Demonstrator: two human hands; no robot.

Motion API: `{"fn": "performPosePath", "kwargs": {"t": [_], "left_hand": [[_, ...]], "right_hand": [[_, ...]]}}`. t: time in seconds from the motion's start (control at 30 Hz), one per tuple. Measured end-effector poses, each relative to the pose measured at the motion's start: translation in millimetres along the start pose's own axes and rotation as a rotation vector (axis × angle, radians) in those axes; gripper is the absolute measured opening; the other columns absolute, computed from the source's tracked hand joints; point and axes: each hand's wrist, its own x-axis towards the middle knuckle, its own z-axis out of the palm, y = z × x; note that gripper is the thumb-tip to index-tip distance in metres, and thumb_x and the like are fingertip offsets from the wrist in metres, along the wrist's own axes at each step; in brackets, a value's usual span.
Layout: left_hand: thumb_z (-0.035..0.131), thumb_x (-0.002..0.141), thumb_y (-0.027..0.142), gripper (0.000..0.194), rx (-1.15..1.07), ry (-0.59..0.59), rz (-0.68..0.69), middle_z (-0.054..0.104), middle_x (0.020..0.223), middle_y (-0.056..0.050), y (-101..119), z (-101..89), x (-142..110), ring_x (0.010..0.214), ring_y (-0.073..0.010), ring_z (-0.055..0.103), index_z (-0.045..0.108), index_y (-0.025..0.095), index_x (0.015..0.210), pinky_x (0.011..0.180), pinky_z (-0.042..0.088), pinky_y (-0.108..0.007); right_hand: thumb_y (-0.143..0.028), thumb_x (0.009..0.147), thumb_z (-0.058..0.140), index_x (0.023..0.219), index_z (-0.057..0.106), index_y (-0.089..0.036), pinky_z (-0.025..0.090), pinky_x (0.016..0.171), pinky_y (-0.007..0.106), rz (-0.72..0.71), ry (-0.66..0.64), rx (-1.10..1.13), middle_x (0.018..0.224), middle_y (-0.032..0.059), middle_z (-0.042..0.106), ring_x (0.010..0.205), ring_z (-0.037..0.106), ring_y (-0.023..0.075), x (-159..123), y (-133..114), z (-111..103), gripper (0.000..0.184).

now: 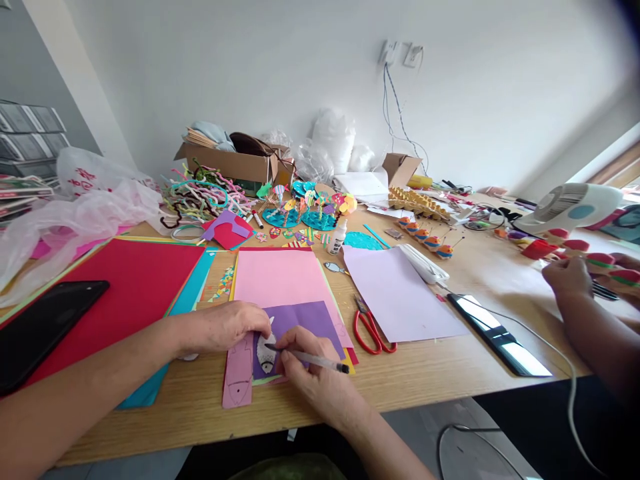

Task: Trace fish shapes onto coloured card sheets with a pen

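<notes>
My right hand (310,367) grips a pen (320,361) with a clear barrel and black end, its tip at the edge of a white paper fish (266,350). Scales and a face are drawn on this cutout, which lies on purple paper (310,327). With curled fingers, my left hand (235,327) presses the fish down near its tail. Left of the purple sheet is a pink paper strip (238,387) bearing a drawn fish outline. A stack of pink paper (275,277) lies underneath. Red-handled scissors (370,330) rest to the right.
A phone (55,320) lies on red paper (145,273) at left. Lilac paper (400,293), a glue bottle (337,238) and another paper fish (335,267) are beyond the scissors. Another person's hands (570,277) hold colourful pieces at right, near a dark glossy device (500,333).
</notes>
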Motion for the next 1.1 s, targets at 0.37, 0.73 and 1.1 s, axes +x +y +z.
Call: {"fn": "performPosePath", "kwargs": {"t": [0.37,0.73,1.1], "left_hand": [[0.038,0.083,0.004,0.034,-0.06,-0.043,-0.093,0.067,0.092,-0.001,5.2,-5.7,1.2,0.087,-0.0167,0.061,0.065,0.02,0.093,0.077,0.042,-0.023],[0.036,0.085,0.007,0.03,-0.068,-0.04,-0.09,0.065,0.09,-0.001,7.2,-4.3,-1.5,0.085,-0.0174,0.058,0.064,0.019,0.089,0.077,0.042,-0.025],[0.037,0.086,0.005,0.031,-0.105,-0.001,0.042,0.066,0.095,-0.002,3.5,1.5,-2.7,0.092,-0.0172,0.057,0.065,0.018,0.09,0.086,0.042,-0.026]], "right_hand": [[-0.013,0.074,0.043,0.076,0.05,-0.02,0.036,0.049,0.021,-0.003,0.026,0.008,0.059,-0.0012,0.06,0.049,0.051,0.0122,12.8,8.3,18.8,0.01],[-0.011,0.074,0.044,0.076,0.051,-0.02,0.034,0.049,0.021,-0.022,0.018,-0.074,0.057,-0.0031,0.056,0.048,0.048,0.0115,13.3,4.3,19.3,0.011],[-0.011,0.075,0.044,0.077,0.05,-0.021,0.036,0.05,0.02,-0.011,-0.02,-0.072,0.058,-0.0038,0.057,0.049,0.05,0.0111,10.6,1.9,17.0,0.012]]}}
